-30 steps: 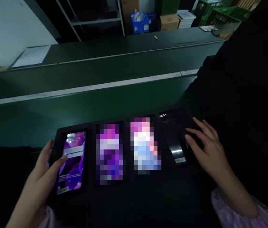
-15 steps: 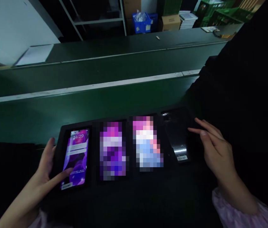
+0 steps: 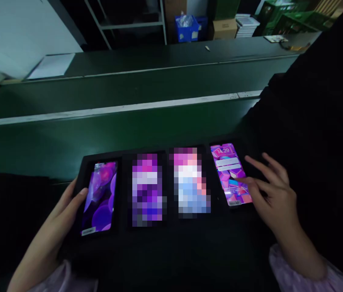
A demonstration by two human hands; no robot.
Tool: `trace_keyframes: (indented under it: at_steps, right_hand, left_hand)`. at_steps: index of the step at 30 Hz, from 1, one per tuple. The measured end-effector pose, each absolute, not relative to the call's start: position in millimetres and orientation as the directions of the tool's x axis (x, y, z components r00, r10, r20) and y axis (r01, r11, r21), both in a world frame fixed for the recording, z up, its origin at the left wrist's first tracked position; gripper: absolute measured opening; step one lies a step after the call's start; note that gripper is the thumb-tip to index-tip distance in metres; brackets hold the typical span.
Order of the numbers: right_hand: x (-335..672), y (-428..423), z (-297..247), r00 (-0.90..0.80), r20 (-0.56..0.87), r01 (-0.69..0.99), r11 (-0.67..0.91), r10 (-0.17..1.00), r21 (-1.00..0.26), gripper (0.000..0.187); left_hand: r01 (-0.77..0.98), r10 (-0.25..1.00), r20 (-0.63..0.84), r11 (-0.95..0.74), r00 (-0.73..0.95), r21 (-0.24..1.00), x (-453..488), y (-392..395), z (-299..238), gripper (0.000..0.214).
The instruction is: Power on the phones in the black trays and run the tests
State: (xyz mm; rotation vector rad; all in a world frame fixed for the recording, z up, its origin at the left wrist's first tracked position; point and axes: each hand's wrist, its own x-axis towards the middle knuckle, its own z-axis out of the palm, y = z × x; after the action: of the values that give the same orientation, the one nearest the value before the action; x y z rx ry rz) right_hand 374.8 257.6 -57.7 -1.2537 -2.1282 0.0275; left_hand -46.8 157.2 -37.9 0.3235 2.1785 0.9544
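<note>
Several phones lie side by side in a black tray (image 3: 119,156) at the near edge of a dark green bench. The leftmost phone (image 3: 100,198) glows purple; my left hand (image 3: 65,215) rests at its left edge, fingers stretched, a fingertip at the screen's upper left side. Two middle phones (image 3: 147,188) (image 3: 190,180) are lit and blurred. The rightmost phone (image 3: 230,174) shows a pink and purple lock screen. My right hand (image 3: 270,194) is open with fingers spread, its forefinger touching that screen near the middle.
A green conveyor bench (image 3: 129,121) with a pale strip runs across behind the tray. A white sheet (image 3: 51,65) lies far left. Blue crates (image 3: 188,26), cardboard boxes and shelving stand at the back. A dark mass (image 3: 317,121) fills the right side.
The rightmost phone's screen has lit up under my right forefinger, which moved onto it. My left finger slid from the lower screen to the leftmost phone's upper left edge; its notifications are gone.
</note>
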Motion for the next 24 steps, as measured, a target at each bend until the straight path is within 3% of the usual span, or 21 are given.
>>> trace_keyframes:
  at_steps: [3,8,11,15,20,24]
  right_hand:
    - [369,256,-60,-0.286,0.54,0.84,0.479,0.792,-0.257,0.034]
    - [342,247,-58,-0.588,0.521,0.616,0.76,0.619,-0.208,0.031]
    - [326,246,-58,-0.637,0.467,0.603,0.774,0.613,-0.193,0.03]
    - [302,239,-52,-0.611,0.458,0.648,0.74,0.646,-0.18,0.033]
    - [252,221,-44,-0.805,0.366,0.422,0.884,0.468,-0.202,0.032]
    - [237,223,-48,-0.703,0.376,0.55,0.797,0.603,-0.249,0.032]
  left_hand:
    - [-0.168,0.446,-0.6,0.693,-0.664,0.701,-45,152,-36,0.076]
    - [-0.239,0.533,-0.616,0.612,-0.58,0.754,-39,143,-29,0.075]
    - [-0.218,0.586,-0.582,0.574,-0.563,0.789,-29,137,-22,0.075]
    - [-0.21,0.647,-0.52,0.496,-0.557,0.843,-26,129,-28,0.093]
    - [-0.19,0.729,-0.471,0.438,-0.496,0.879,-34,122,-40,0.109]
    - [-0.13,0.75,-0.514,0.51,-0.416,0.85,-46,117,-36,0.12]
